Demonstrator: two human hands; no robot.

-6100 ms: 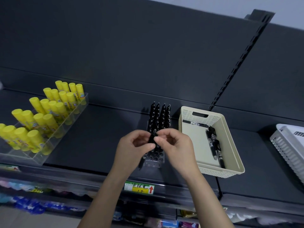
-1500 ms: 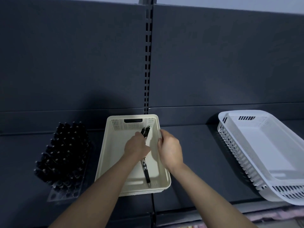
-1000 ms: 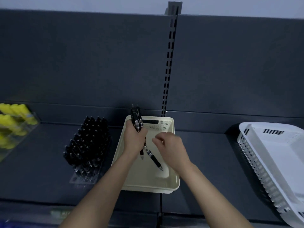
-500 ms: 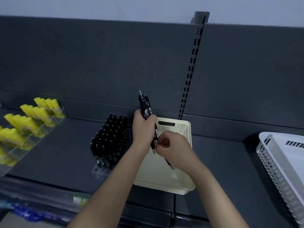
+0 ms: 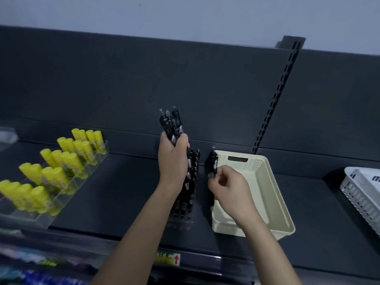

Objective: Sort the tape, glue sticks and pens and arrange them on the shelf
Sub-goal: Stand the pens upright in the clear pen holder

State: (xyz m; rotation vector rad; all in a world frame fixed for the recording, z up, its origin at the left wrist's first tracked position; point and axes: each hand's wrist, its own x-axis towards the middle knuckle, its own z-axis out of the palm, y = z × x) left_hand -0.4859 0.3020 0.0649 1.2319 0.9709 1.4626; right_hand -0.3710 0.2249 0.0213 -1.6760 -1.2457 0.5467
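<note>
Dark grey metal shelf (image 5: 123, 198) with a slotted upright in its back panel, carrying all the items below. Cream perforated plastic basket (image 5: 265, 182), right of centre on the shelf. Clear acrylic stepped tray (image 5: 30, 218) at the left, holding rows of yellow glue sticks (image 5: 59, 175) standing tilted. White slatted plastic basket (image 5: 362, 194), partly in view at the right edge. Clear plastic pen rack (image 5: 183, 219) just beside the cream basket's left side, with black pens (image 5: 194, 161) upright in it. Left hand (image 5: 171, 161), raised over the rack, clenched round a bundle of black click pens (image 5: 170, 124). Right hand (image 5: 228, 186), at the cream basket's left rim, pinching a single black pen (image 5: 214, 164), blurred. Yellow price label (image 5: 167, 259) with a red arrow, on the shelf's front edge.
</note>
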